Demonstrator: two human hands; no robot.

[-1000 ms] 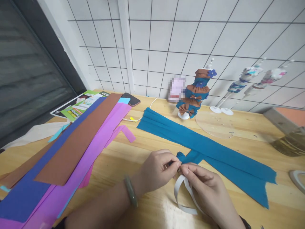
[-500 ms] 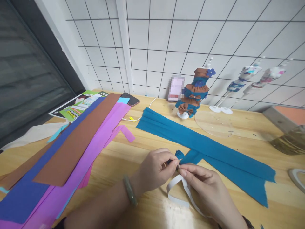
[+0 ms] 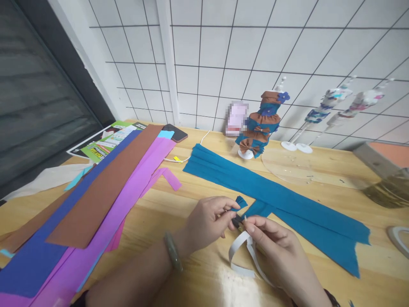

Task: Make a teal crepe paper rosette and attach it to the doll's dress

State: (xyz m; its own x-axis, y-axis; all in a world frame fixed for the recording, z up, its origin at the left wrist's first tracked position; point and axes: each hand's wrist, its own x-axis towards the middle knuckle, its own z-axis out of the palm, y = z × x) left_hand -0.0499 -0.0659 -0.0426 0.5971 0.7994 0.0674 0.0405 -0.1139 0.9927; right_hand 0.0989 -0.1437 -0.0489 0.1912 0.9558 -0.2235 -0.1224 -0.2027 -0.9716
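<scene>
Low in the middle of the view, my left hand is closed in a pinch, with a small pleated teal paper piece fanning out past its fingertips. My right hand pinches a narrow white strip, which loops down toward the table. Between the two hands is a small dark object, partly covered by fingers; its kind is unclear. Behind the hands lies a long teal crepe paper strip, and a shorter teal piece sticks out from under it.
Brown, blue and purple paper strips lie at left. A phone is behind them. A decorated brown-and-teal dress form stands by the wall. Farther right are a clear bowl and a tape roll.
My fingertips have drawn slightly apart, showing more of the dark object. The pleated teal piece has tilted, and the white strip has shifted a little right with my right hand.
</scene>
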